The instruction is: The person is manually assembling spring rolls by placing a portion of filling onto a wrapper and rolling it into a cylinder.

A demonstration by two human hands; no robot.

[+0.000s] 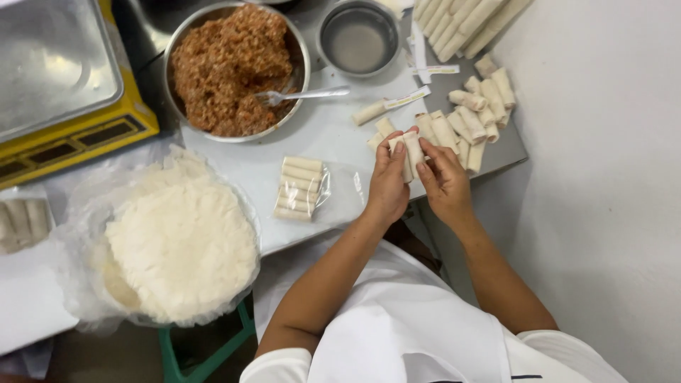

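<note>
My left hand (386, 186) and my right hand (443, 183) together hold two or three pale spring rolls (410, 147) upright over the near right part of the steel table (319, 138). Fingers of both hands close around the rolls. Just beyond them lies a loose pile of short rolls (474, 113). To the left of my hands a clear plastic bag (303, 187) lies flat with several rolls stacked inside it.
A metal bowl of reddish-brown minced filling (230, 67) with a fork (305, 94) stands at the back. A small steel bowl of water (358, 39) is beside it. Round wrappers in plastic (181, 241) sit left. A yellow scale (64, 85) stands far left. Long rolls (464, 21) lie top right.
</note>
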